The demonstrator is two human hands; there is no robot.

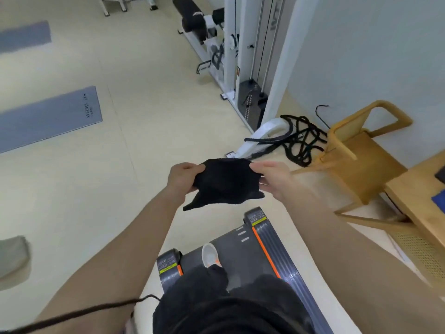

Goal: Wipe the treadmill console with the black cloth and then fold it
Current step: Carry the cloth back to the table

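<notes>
The black cloth [225, 183] hangs in the air in front of me, bunched, with a loose corner drooping at its lower left. My left hand [183, 175] pinches its left edge. My right hand [272, 178] pinches its right edge. Both arms reach forward at about chest height. Below the cloth lies the dark treadmill deck [240, 251] with an orange stripe and its end caps. I stand on the belt, and one light shoe [210, 255] shows. The treadmill console is not in view.
A wooden chair [361, 160] and a wooden table edge [414, 196] stand to the right. Black ropes [301, 138] lie by a white cable machine [250, 68] ahead. Blue mats [48, 116] lie on the pale floor at left.
</notes>
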